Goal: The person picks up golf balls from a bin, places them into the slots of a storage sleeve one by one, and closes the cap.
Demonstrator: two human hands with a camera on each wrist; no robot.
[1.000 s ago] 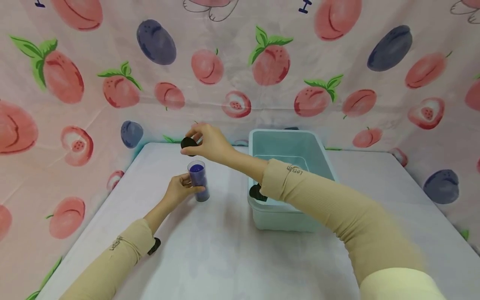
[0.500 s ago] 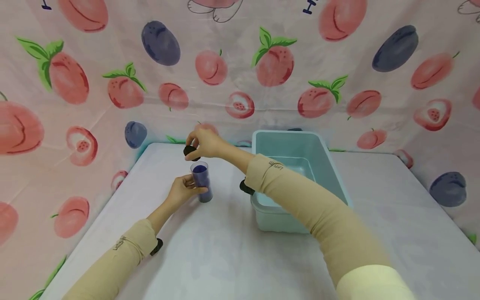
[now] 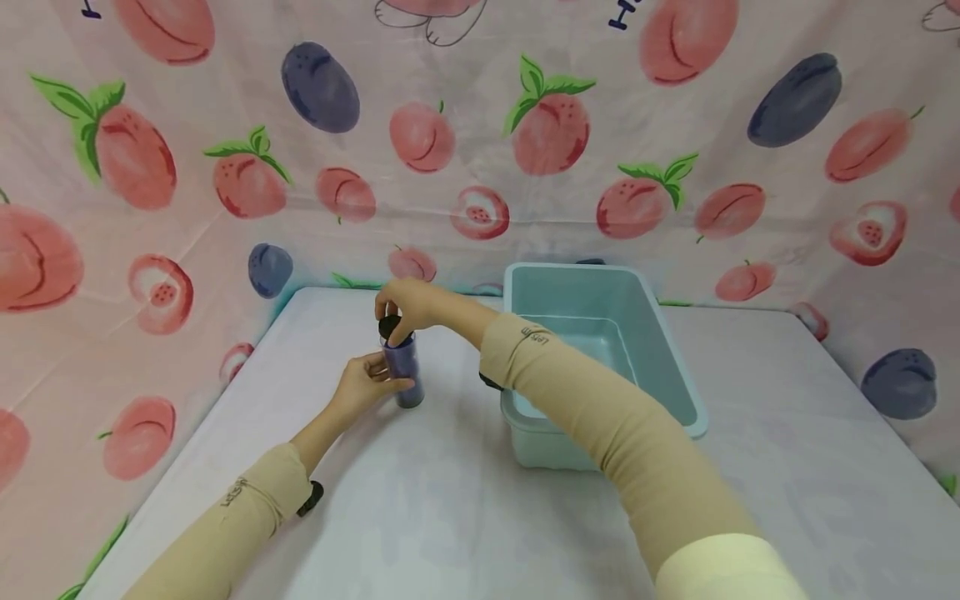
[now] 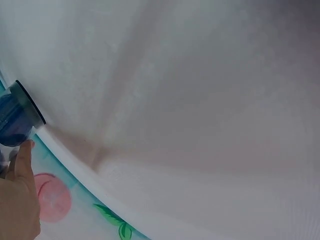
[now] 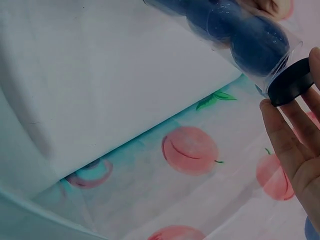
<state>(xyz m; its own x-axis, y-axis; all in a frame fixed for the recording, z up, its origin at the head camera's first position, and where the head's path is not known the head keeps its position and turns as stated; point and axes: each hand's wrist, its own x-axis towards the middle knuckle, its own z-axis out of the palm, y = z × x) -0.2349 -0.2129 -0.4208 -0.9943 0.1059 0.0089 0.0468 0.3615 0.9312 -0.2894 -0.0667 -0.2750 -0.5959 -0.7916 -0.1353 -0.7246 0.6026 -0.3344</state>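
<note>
A clear plastic tube (image 3: 405,367) with several blue balls (image 5: 260,46) lined up inside stands on the white table, left of the middle. My left hand (image 3: 363,387) grips its lower half, thumb across the near side. In the left wrist view, a finger touches the tube near its dark base (image 4: 31,102). My right hand (image 3: 411,305) pinches a round black lid (image 3: 389,326) right at the tube's top rim. The right wrist view shows the lid (image 5: 290,82) slightly slanted against the open end, with the fingers around its edge.
A pale blue-green plastic tub (image 3: 577,454) stands right of the tube, and my right forearm passes over its near left corner. Behind the white table (image 3: 450,517) hangs a cloth (image 3: 480,125) printed with peaches and plums.
My right hand has lowered the black lid from above the tube to its rim. My left hand keeps its grip on the tube, which stays in place.
</note>
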